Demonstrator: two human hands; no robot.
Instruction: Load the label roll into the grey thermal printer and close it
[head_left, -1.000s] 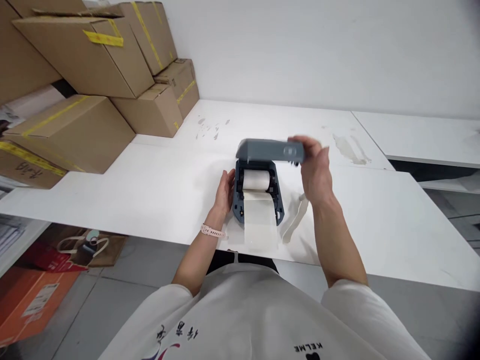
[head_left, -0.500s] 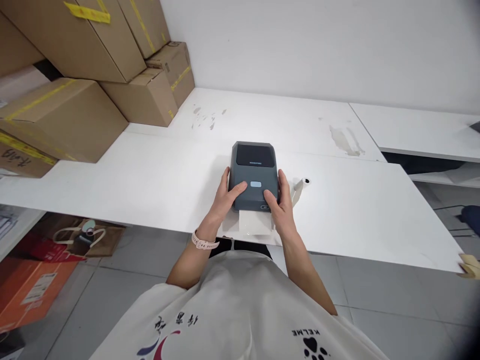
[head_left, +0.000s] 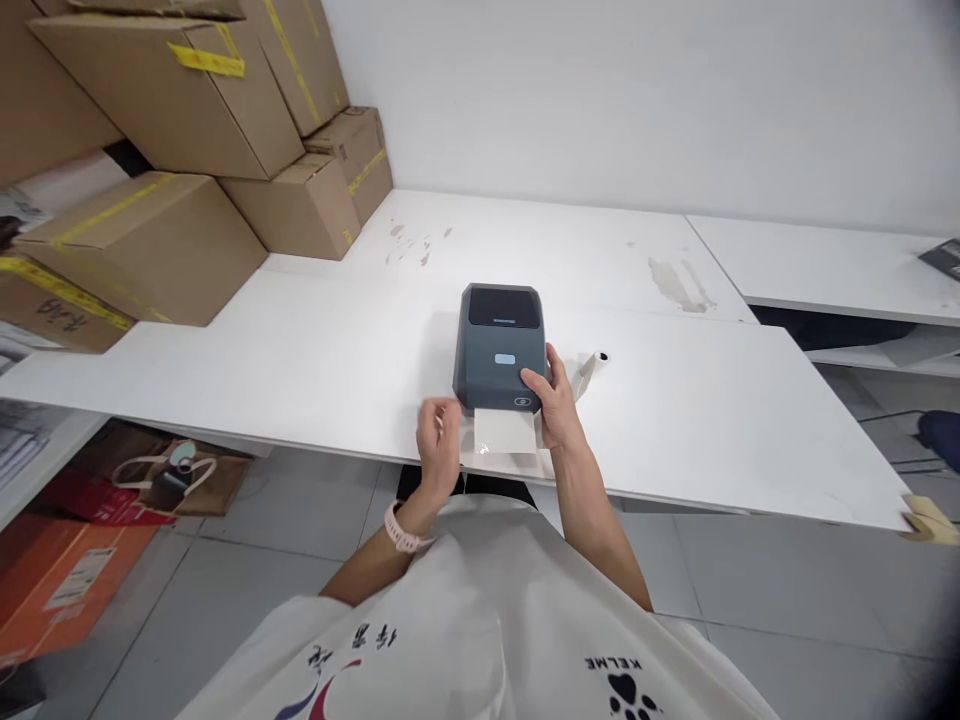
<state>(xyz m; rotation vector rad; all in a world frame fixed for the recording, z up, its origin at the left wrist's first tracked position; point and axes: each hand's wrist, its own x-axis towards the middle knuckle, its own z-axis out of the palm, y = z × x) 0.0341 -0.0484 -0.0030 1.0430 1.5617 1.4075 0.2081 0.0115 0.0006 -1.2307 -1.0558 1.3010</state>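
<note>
Near the front edge of the white surface (head_left: 697, 420), the label printer (head_left: 499, 365) looks fully closed, its paper strip (head_left: 505, 432) apparently untorn. The right hand (head_left: 556, 405) grips its right side; the left hand (head_left: 439, 435) curls just beside its front-left corner, contents unclear. A small paper roll (head_left: 591, 366) lies rightward.

The cover (head_left: 487, 385) of the printer (head_left: 460, 375), which was raised one second ago, is now lowered and hides the paper roll inside. The right hand (head_left: 556, 405) has moved from the lifted cover to the right side. The left hand (head_left: 439, 437) has left the printer's left side and is curled near the front left corner.
</note>
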